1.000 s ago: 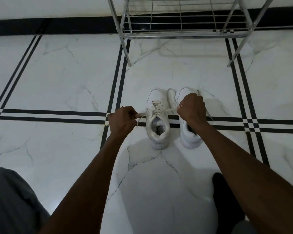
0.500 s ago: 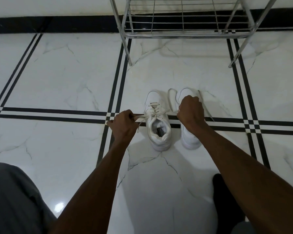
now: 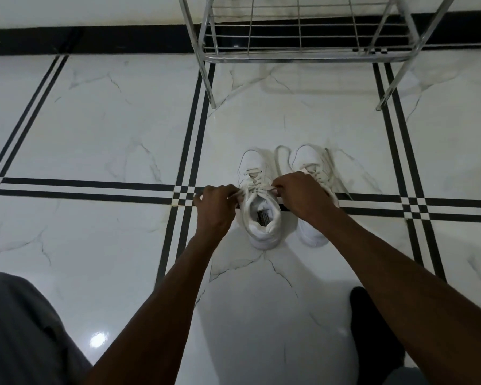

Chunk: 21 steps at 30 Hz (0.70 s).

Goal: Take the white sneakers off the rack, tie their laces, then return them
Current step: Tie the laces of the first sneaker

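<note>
- The left hand is curled closed, pinching one end of the left shoe's lace between thumb and fingertips, just off the shoe's left side.
- The right hand is closed too, gripping the other end of the same lace at the shoe's right side; its knuckles face the camera and cover the middle of the neighbouring shoe.
- Between the two fists the lace runs across the top of the tongue; whether a knot has formed there is too small to tell.
- The left shoe is a white sneaker standing upright on the floor, toe pointing away from the person, its opening and an inner label facing up.
- The right shoe stands just beside it, parallel, toe also pointing away. Its lace lies loose, one loop curving onto the floor between the two toes.
- Both sneakers sit on the white marble floor, across a band of black stripes.
- The metal rack stands beyond the shoes, near the wall, with its two front legs on the floor; the shoes are well apart from it, in front of its lower wire shelf.
- Both bare forearms reach in from the bottom edge, a grey-clothed knee at lower left and a dark shape at lower right.
</note>
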Tool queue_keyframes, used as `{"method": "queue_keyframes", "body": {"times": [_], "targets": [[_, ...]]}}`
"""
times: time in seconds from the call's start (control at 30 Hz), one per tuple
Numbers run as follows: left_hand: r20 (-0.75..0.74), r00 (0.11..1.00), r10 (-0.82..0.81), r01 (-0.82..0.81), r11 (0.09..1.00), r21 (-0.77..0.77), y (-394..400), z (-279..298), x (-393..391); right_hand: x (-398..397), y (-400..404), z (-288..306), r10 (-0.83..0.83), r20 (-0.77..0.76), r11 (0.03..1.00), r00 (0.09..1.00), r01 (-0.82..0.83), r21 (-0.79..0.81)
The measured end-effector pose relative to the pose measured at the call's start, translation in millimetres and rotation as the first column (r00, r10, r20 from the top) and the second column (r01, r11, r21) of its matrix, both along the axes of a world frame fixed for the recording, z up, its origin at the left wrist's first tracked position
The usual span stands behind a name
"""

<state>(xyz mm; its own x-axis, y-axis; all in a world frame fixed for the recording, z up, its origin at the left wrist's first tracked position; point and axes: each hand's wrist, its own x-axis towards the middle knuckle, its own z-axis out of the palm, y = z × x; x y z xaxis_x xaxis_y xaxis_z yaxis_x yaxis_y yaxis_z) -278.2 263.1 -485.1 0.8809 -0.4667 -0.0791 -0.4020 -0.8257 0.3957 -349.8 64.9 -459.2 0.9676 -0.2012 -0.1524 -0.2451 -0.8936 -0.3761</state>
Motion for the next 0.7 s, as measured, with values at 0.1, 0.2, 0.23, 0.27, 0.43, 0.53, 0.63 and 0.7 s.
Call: {"method": "queue_keyframes", "body": {"times": [0.1,0.2,0.23,0.27,0.43,0.53,0.63,0.7], "targets": [[0.151,0.985,-0.081,0.057,0.986,0.156,1,2,-2,-1,3,-2,-0.011,-0.005,0.998,1.0,0.01,-0.059],[0.236,0.964,-0.123,0.07,0.973,0.22,3,1,1,-4,11,-5,-0.045,-0.002,0.995,0.999,0.045,-0.086],[0.237,0.962,-0.133,0.079,0.972,0.223,2,2,1,-4,12,-5,-0.05,0.013,0.992,0.999,0.051,-0.118],[0.22,0.966,-0.132,0.083,0.973,0.215,2,2,1,-4,14,-5,-0.057,0.026,0.989,0.998,0.06,-0.137],[-0.016,1.0,0.019,-0.02,0.995,-0.093,1,1,-1,-6,22,-6,-0.132,-0.019,0.983,0.991,0.128,-0.132],[-0.273,0.955,0.111,-0.203,0.92,-0.336,-5,4,-5,0,23,-8,-0.202,-0.101,0.979,0.974,0.205,0.016],[-0.483,0.866,0.128,-0.35,0.846,-0.403,-4,2,-7,8,24,-2,-0.239,-0.22,0.944,0.946,0.28,0.177],[-0.542,0.829,0.141,-0.407,0.816,-0.41,1,0,-6,11,29,4,-0.245,-0.241,0.912,0.939,0.307,0.271]]}}
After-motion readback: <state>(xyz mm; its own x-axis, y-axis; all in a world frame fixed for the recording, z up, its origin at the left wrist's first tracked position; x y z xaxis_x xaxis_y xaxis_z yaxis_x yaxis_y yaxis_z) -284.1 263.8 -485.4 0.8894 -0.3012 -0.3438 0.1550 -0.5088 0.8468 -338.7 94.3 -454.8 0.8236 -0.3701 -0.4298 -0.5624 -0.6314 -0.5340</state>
